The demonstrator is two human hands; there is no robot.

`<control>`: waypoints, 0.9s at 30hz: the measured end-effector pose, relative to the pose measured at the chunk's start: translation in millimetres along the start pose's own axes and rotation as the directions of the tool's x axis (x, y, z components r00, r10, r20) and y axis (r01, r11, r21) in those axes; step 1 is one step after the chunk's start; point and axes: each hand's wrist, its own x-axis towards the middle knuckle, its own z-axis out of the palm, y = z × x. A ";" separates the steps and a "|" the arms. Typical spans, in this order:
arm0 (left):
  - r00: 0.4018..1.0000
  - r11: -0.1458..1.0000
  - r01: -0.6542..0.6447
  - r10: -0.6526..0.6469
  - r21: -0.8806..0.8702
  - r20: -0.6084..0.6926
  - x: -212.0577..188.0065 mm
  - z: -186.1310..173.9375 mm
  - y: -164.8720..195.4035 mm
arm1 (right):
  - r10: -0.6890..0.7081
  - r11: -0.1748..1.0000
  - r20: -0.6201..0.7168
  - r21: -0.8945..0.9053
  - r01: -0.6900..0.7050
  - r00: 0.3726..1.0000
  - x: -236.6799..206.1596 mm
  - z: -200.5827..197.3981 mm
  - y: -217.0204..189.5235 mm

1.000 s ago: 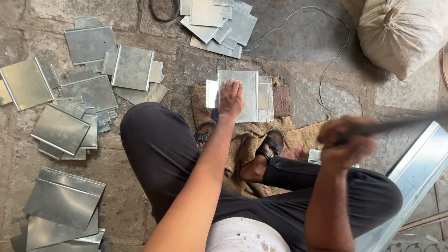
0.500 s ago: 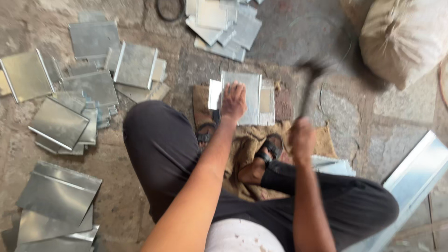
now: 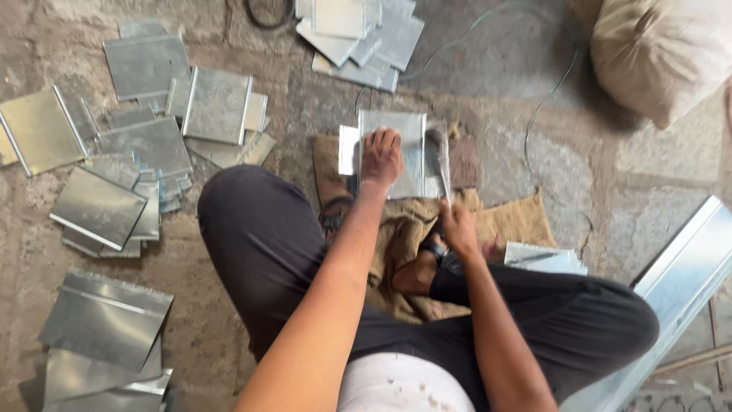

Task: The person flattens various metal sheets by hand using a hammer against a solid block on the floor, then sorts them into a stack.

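Two hands are working over one metal sheet (image 3: 404,145) that is lying on a burlap cloth (image 3: 518,221) spread on the stone floor (image 3: 534,152), straight ahead of your crossed legs. You are pressing your left hand (image 3: 380,156) flat on the sheet's left half, fingers (image 3: 381,139) spread and extended rather than curled, so the sheet is lying under them and touching them, not gripped. You are wrapping your right hand (image 3: 457,227) tightly around the handle of a hammer (image 3: 441,164), with the fingers closed on it just below the sheet's lower right corner. The hammer is reaching up from that hand along the sheet's right edge; it is blurred, so you cannot tell whether its head is touching the metal. A smaller bright piece (image 3: 348,149) is poking out from beneath the sheet at its left side.

Loose cut sheets are lying scattered to your left in overlapping piles (image 3: 145,137), with two larger folded ones (image 3: 107,320) near your left knee. Another heap (image 3: 366,34) is sitting beyond the sheet at the top of the view. A stuffed sack (image 3: 656,53) is resting at the upper right, well apart from your hands. A long metal channel (image 3: 679,282) is lying slantwise beside your right knee, and a small stack of sheets (image 3: 543,258) is sitting between that knee and the cloth.
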 end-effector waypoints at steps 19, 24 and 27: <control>0.999 0.999 0.022 -0.021 -0.027 0.039 -3.5 -11.6 8.8 | 0.248 0.645 0.027 0.741 -0.186 0.968 22.7 -33.4 -17.7; 0.990 0.997 0.039 -0.048 0.073 0.131 -2.8 -4.4 5.4 | 0.413 0.346 0.348 0.795 -0.498 0.842 11.9 -69.9 -16.9; 0.997 0.998 0.022 -0.027 0.065 0.077 -10.5 0.7 8.2 | 0.545 0.290 0.327 0.790 -0.540 0.772 15.5 -138.7 -2.2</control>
